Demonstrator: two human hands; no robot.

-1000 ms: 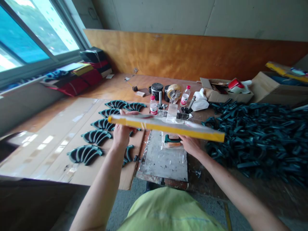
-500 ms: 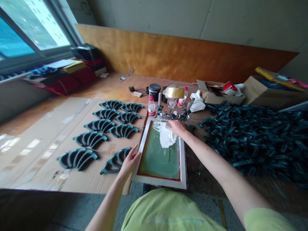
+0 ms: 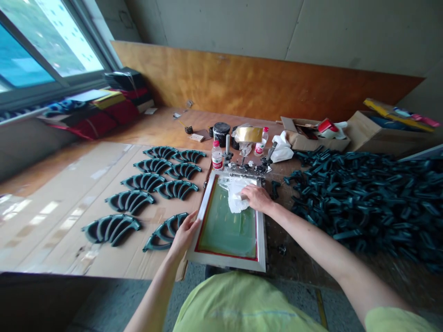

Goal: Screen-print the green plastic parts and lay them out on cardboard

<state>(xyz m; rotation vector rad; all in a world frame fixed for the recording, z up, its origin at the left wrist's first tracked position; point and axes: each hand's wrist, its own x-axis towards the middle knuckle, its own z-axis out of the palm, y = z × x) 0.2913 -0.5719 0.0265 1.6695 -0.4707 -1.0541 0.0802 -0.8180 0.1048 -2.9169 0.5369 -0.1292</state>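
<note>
A screen-printing frame with a green mesh and red border lies flat in front of me, hinged at its far end on metal clamps. My left hand grips the frame's left edge near its front corner. My right hand presses a crumpled white cloth onto the mesh near the far end. Dark green curved plastic parts lie in rows on cardboard to the left; the nearest one lies right beside my left hand.
A large heap of the same dark green parts covers the right of the table. Behind the frame stand small bottles, a black jar, a tape roll and cardboard boxes. Red and black items lie under the window.
A second ago both hands held the frame raised on edge. It was then lowered flat; now my right hand has slid the white cloth a little toward me across the mesh.
</note>
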